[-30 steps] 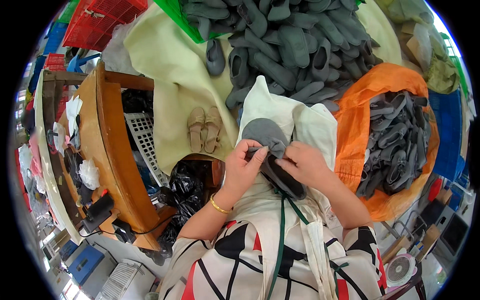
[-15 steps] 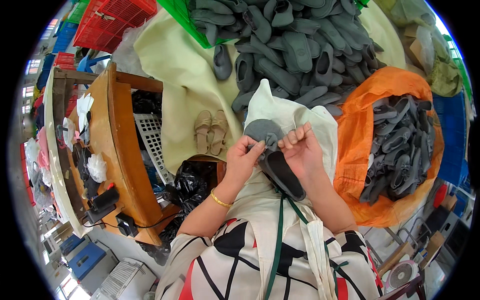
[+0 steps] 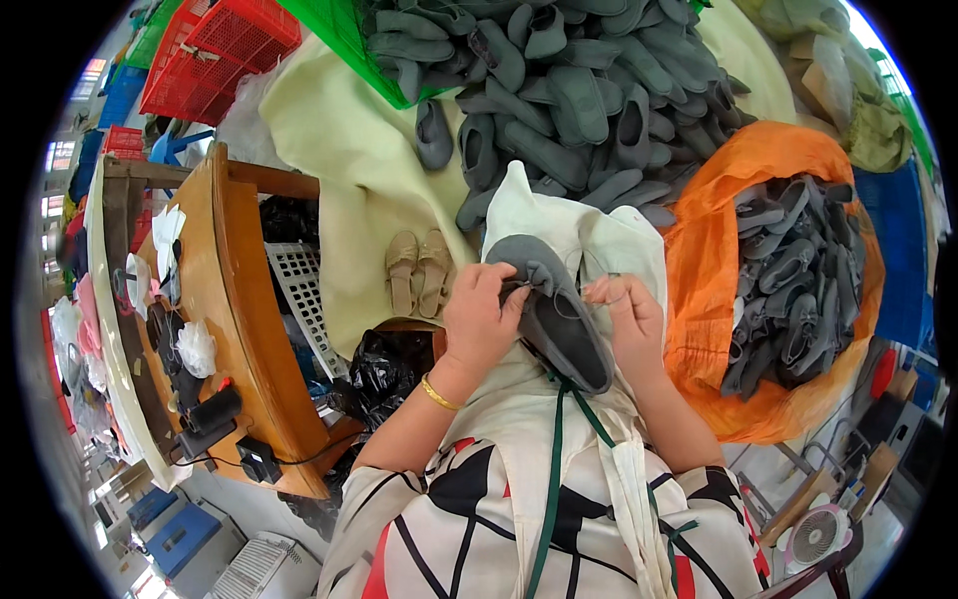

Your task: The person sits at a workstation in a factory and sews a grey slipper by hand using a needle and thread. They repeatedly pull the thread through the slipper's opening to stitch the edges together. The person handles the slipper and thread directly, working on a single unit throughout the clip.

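A dark grey slip-on shoe (image 3: 564,334) with a small bow at its front lies over my lap, toe pointing away and opening facing up. My left hand (image 3: 481,317) grips its left side, thumb and fingers closed at the bow (image 3: 542,276). Just right of the shoe, my right hand (image 3: 631,311) is closed in a pinch, apart from the bow. A fine thread, only faintly visible, seems to run at its fingertips; whether a needle is there I cannot make out. Under the shoe, a whitish cloth (image 3: 631,240) covers my lap.
Beyond my lap lies a large heap of grey shoes (image 3: 579,100) beside a green crate (image 3: 344,40). An orange sack (image 3: 694,299) of similar shoes stands at right. At left are a wooden table (image 3: 235,329), a black plastic bag (image 3: 384,364) and beige sandals (image 3: 431,270).
My right hand has moved from the bow out to the right and slightly down. The shoe has turned so its opening shows more. My left hand has shifted its grip at the bow.
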Motion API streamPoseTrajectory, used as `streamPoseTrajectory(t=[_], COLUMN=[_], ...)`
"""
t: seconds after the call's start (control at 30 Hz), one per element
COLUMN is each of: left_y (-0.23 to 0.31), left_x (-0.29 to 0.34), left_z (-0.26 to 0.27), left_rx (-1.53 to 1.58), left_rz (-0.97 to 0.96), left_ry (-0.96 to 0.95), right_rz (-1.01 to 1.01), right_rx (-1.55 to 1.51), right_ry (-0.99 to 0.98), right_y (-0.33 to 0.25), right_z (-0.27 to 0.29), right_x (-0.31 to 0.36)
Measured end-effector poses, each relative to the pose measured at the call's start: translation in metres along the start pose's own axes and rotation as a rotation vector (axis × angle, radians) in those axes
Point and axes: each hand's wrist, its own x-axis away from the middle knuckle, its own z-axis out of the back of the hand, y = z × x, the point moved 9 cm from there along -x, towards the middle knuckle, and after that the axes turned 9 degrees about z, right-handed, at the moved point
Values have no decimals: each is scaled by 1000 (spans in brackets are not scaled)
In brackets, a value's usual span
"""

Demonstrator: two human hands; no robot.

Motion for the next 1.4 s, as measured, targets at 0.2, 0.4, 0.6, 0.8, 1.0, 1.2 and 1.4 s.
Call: streamPoseTrajectory(t=[0.2,0.4,0.6,0.8,1.0,1.2,1.4], left_y=[-10,10,-1,-22,-34,-43,-45], left_x=[2,-17,-24,-5,15,21,18], left_z=[-16,-15,-25,-24,-29,-35,-38], left_rx=[157,-259,-282,215,478,615,627], left_rz=[225,210,183,379,498,562,560], left_ry=[-199,-270,-162,-231,-205,-193,-207], right_rz=[-47,-244,-353,-208,-80,58,20], right_rx=[315,37,608,701,444,631,754], right_ry=[222,848,400,-176,-265,-268,-387], right_y=[-9,7,10,-1,4,6,14], right_z=[92,261,220,69,-13,-26,-30], right_x=[45,136,114,37,-1,-6,-3])
